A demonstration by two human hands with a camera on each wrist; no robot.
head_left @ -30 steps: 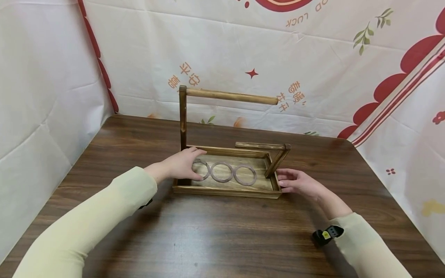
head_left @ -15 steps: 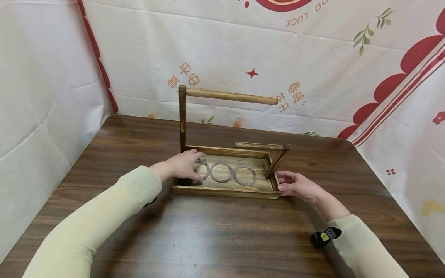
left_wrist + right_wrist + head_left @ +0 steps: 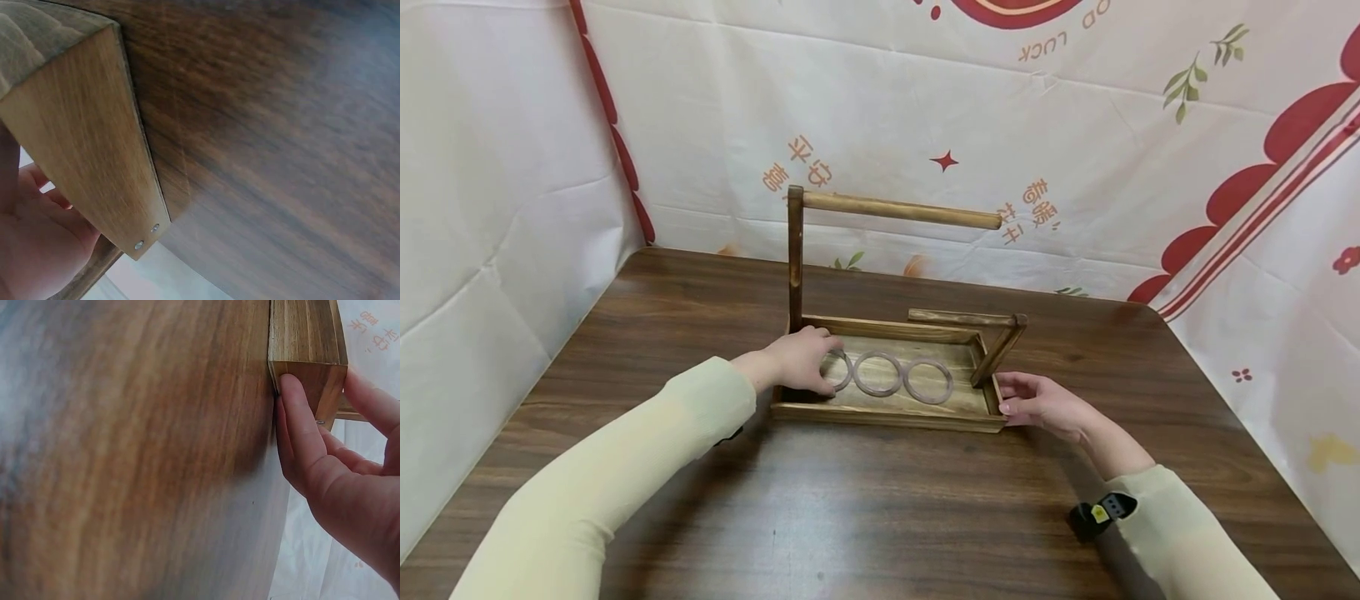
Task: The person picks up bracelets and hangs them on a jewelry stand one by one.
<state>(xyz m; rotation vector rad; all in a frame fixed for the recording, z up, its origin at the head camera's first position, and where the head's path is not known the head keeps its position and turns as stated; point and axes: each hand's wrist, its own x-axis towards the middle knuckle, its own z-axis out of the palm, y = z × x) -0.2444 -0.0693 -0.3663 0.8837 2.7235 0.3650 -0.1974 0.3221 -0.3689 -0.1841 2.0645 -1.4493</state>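
A wooden jewellery stand (image 3: 880, 423) sits on the table: a shallow tray with a tall bar on the left post and a short bar on the right post. Three greyish-purple bangles lie flat in the tray: left (image 3: 846, 379), middle (image 3: 878, 372) and right (image 3: 928, 381). My left hand (image 3: 797, 358) reaches over the tray's left end and holds the left bangle between curled fingers and thumb, covering part of it. My right hand (image 3: 1051, 408) touches the tray's right end wall (image 3: 312, 394) with fairly straight fingers; its thumb lies at the rim in the right wrist view.
The brown wood-grain table (image 3: 850, 517) extends around the stand. A printed white cloth (image 3: 880, 100) hangs behind and along both sides. Screw heads (image 3: 139, 245) show on the stand's side. A black wrist strap (image 3: 1101, 512) is on the right wrist.
My left fingers have drawn in a little over the left bangle, and the left forearm has edged right. The tray's right end has shifted slightly left and nearer, with my right hand against it.
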